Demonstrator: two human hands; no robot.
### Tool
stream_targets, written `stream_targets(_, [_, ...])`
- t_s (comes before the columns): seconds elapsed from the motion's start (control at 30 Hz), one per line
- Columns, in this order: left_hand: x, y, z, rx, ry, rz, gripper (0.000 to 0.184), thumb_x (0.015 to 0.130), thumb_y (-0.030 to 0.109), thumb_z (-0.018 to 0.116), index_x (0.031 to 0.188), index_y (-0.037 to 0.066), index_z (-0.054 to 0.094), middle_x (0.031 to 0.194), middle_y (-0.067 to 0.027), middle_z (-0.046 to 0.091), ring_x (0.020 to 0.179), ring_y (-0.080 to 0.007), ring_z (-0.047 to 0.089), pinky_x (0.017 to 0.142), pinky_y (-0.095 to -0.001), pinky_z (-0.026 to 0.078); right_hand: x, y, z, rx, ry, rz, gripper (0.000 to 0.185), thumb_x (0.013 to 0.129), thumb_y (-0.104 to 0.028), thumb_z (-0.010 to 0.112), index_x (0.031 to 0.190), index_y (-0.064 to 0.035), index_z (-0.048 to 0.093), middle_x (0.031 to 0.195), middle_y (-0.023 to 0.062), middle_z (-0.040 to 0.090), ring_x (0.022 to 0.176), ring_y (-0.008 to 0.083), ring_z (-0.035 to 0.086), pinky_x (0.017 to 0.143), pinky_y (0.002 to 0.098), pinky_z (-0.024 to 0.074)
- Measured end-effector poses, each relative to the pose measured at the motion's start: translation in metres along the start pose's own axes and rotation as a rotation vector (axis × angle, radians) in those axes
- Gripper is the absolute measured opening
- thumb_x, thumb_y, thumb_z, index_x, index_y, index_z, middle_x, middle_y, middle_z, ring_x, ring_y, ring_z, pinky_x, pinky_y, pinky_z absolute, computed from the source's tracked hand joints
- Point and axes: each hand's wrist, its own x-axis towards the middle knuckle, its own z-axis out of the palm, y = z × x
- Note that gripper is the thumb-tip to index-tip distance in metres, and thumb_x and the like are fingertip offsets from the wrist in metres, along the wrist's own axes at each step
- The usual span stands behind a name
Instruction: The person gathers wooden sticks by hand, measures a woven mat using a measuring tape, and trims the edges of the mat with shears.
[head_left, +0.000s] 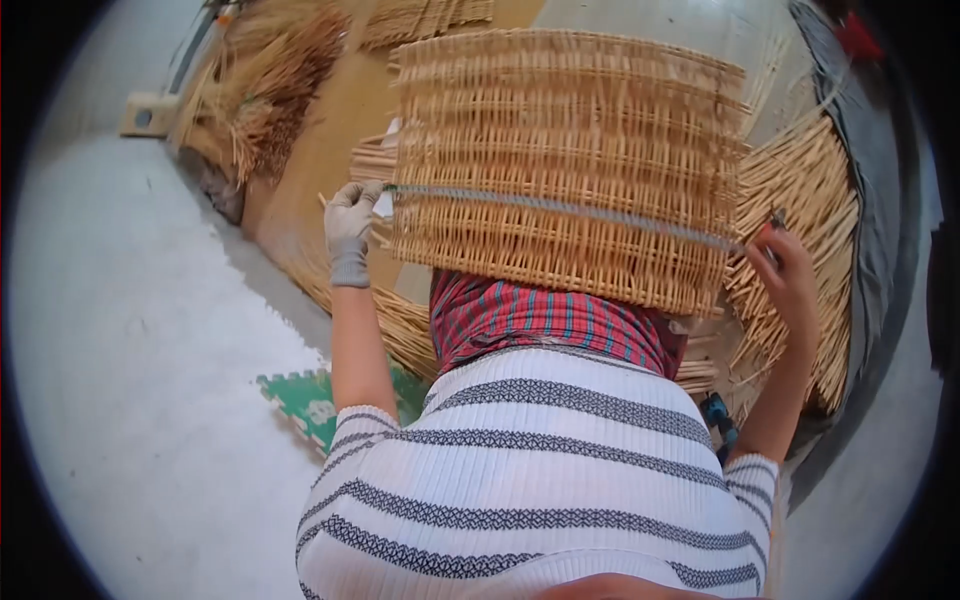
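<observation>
1. Fingers [371, 190] of the left hand [349, 220], in a pale glove with a grey cuff, are pinched together on one end of a narrow grey tape [560, 207].
2. At its other end, the bare right hand [790, 268] is curled round a small red-and-black object [768, 234].
3. Between them, the tape crosses a rectangular tan wicker panel [570, 130], in front of the person, its near edge over red checked cloth [560, 312].
4. Loose pale sticks [795, 190] lie to the right, brown twigs [270, 110] at upper left.
</observation>
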Motion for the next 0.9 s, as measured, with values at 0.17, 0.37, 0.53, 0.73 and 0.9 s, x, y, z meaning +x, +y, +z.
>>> stream_targets(0.17, [-0.052,-0.020,-0.020,0.311,-0.103,-0.262,0.033,0.090,0.035,0.072,0.093,0.002,0.075,0.077,-0.0051,0.070,0.073,-0.0131,0.061,0.071,-0.0319,0.049,-0.034,0.014,0.020,0.077,-0.095,0.010,0.020,0.087,-0.018,0.071,0.090,0.0007,0.066,0.081,0.0123,0.060,0.081,0.0282,0.057,0.075,0.0368,0.0441])
stream_targets(0.37, [-0.070,-0.057,-0.009,-0.431,-0.346,-0.417,0.050,0.100,0.032,0.062,0.141,0.009,0.046,0.135,-0.0092,0.058,0.114,-0.0222,0.061,0.094,-0.0417,0.055,-0.047,0.049,0.038,-0.027,-0.053,-0.006,0.021,0.087,-0.024,0.072,0.094,-0.0042,0.071,0.088,0.0134,0.067,0.087,0.0314,0.063,0.080,0.0399,0.0477])
stream_targets(0.53, [-0.059,-0.062,-0.010,-0.588,-0.461,-0.402,0.055,0.100,0.033,0.063,0.145,0.009,0.044,0.134,-0.0094,0.057,0.117,-0.0261,0.060,0.094,-0.0439,0.056,-0.060,0.028,0.041,0.009,-0.028,0.071,0.023,0.089,-0.031,0.071,0.095,-0.0091,0.073,0.092,0.0081,0.068,0.093,0.0281,0.063,0.082,0.0401,0.0493])
stream_targets(0.73, [-0.047,-0.087,-0.022,-0.637,-0.485,-0.374,0.043,0.100,0.030,0.063,0.137,0.009,0.054,0.123,-0.0078,0.065,0.107,-0.0232,0.066,0.092,-0.0388,0.058,-0.062,0.031,0.050,0.018,-0.014,0.065,0.023,0.087,-0.034,0.069,0.096,-0.0145,0.076,0.091,0.0081,0.070,0.092,0.0289,0.066,0.079,0.0428,0.0525])
stream_targets(0.9, [-0.048,-0.091,-0.023,-0.673,-0.443,-0.406,0.045,0.097,0.031,0.067,0.133,0.006,0.057,0.128,-0.0114,0.063,0.112,-0.0257,0.064,0.095,-0.0405,0.057,-0.059,0.039,0.053,0.087,-0.095,0.077,0.022,0.088,-0.031,0.071,0.098,-0.0125,0.075,0.091,0.0071,0.068,0.094,0.0278,0.063,0.083,0.0422,0.0497])
